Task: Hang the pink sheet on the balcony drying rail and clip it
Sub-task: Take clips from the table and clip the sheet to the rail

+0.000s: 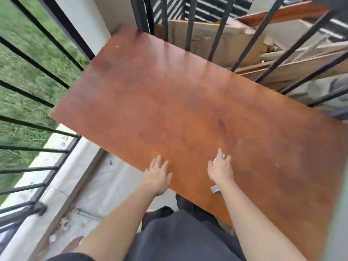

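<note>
Left hand [158,174] and right hand [221,166], side by side, both stretch forward with fingers straight and apart, gripping nothing, low over the wooden tabletop [169,100] beneath them, probably reaching to fetch the pink sheet, which is nowhere in view.

Home balcony, outdoors, seen from above. A black metal railing [37,87] with plain bars runs along the left side and the far side. Grass [18,59] shows through the left bars, well below floor level, so this is an upper storey. Pale concrete floor [105,183] with a raised kerb under the left bars. Light rendered pillar [82,19] at the far left corner. A reddish-brown wooden tabletop [169,102] fills the middle. Beyond the far bars there is household clutter: flattened cardboard [231,40] and loose boards [293,68], piled together. Daylight, picture blurred.
</note>
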A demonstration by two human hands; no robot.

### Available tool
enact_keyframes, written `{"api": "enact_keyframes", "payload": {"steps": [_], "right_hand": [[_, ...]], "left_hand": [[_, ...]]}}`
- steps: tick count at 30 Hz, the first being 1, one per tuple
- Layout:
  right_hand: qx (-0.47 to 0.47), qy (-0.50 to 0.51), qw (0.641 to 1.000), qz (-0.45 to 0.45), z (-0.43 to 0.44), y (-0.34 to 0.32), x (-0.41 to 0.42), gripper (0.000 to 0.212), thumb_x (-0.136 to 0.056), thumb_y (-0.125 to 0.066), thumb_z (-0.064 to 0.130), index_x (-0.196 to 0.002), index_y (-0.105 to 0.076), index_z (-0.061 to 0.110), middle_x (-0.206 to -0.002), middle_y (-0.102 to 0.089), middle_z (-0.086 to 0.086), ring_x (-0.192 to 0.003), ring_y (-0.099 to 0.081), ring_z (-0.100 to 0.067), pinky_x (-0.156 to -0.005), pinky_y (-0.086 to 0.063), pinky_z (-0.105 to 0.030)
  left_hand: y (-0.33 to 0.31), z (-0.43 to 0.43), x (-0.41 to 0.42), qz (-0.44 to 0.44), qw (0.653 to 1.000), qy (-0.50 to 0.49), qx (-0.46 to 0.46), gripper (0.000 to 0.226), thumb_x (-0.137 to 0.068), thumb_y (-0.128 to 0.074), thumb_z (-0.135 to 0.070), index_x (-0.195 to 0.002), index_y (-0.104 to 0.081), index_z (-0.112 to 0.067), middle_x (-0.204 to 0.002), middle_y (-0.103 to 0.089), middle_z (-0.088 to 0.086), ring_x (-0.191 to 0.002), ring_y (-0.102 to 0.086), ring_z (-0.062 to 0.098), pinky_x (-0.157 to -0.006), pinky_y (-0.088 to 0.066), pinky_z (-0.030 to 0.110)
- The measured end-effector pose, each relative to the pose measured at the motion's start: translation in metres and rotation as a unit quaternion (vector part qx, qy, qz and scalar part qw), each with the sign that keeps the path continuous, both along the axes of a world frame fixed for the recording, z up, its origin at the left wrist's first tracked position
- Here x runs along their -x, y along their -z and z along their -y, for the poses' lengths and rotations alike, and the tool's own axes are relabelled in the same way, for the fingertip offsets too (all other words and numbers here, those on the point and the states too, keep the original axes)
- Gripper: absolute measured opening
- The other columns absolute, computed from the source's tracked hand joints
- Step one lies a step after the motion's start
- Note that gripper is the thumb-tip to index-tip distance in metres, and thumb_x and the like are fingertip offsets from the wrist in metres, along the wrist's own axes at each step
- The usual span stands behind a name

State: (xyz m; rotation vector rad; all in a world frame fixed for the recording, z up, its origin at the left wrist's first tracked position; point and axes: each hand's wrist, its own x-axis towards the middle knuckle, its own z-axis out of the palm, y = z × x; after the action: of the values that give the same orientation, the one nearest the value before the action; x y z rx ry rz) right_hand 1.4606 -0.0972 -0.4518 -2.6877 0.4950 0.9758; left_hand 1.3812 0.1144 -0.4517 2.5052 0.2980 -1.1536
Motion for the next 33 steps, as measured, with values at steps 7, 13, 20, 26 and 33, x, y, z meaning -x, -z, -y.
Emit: {"api": "enact_keyframes", "payload": {"steps": [7, 13, 20, 26, 33], "right_hand": [[-0.059, -0.068, 0.996, 0.013, -0.008, 0.020, -0.039, 0.037, -0.098, -0.055, 0.015, -0.134, -0.056, 0.015, -0.126, -0.062, -0.014, -0.120, -0.056, -0.033, -0.098, -0.045, -0.036], [-0.141, -0.136, 0.978, 0.072, -0.086, 0.003, -0.050, 0.019, -0.092, -0.062, 0.018, -0.104, -0.076, 0.018, -0.112, -0.066, -0.009, -0.101, -0.066, -0.030, -0.088, -0.052, -0.034], [-0.263, -0.268, 0.922, 0.091, -0.217, -0.041, -0.005, 0.007, -0.082, -0.073, 0.022, -0.087, -0.077, 0.022, -0.106, -0.065, 0.000, -0.093, -0.069, -0.021, -0.092, -0.050, -0.030], [-0.322, -0.397, 0.858, 0.043, -0.321, -0.078, 0.090, 0.028, -0.077, -0.073, 0.019, -0.104, -0.073, 0.023, -0.098, -0.068, 0.000, -0.092, -0.066, -0.017, -0.089, -0.041, -0.022], [-0.383, -0.515, 0.766, -0.042, -0.388, -0.076, 0.218, 0.025, -0.079, -0.081, 0.028, -0.103, -0.076, 0.024, -0.091, -0.075, 0.003, -0.088, -0.069, -0.011, -0.093, -0.049, -0.025]], "left_hand": [[0.014, -0.001, 0.005, -0.050, 0.997, -0.059, 0.027, 0.059, -0.103, -0.029, -0.045, -0.156, -0.018, -0.021, -0.165, 0.003, 0.003, -0.151, 0.002, 0.024, -0.121, -0.012, 0.045], [-0.009, -0.045, 0.019, -0.027, 0.977, -0.209, 0.004, 0.059, -0.103, -0.031, -0.045, -0.155, -0.021, -0.020, -0.164, -0.009, 0.006, -0.150, -0.006, 0.025, -0.120, -0.015, 0.044], [-0.050, -0.116, 0.100, 0.038, 0.928, -0.369, -0.040, 0.057, -0.102, -0.034, -0.045, -0.153, -0.025, -0.021, -0.163, -0.015, 0.006, -0.149, -0.013, 0.025, -0.119, -0.019, 0.043], [-0.087, -0.152, 0.219, 0.104, 0.825, -0.547, -0.097, 0.057, -0.100, -0.042, -0.041, -0.151, -0.027, -0.020, -0.160, -0.021, 0.004, -0.147, -0.017, 0.023, -0.118, -0.018, 0.037], [-0.088, -0.150, 0.355, 0.126, 0.617, -0.761, -0.155, 0.035, -0.092, -0.056, -0.031, -0.126, -0.051, -0.022, -0.125, -0.056, 0.003, -0.119, -0.053, 0.025, -0.094, -0.043, 0.036]]}}
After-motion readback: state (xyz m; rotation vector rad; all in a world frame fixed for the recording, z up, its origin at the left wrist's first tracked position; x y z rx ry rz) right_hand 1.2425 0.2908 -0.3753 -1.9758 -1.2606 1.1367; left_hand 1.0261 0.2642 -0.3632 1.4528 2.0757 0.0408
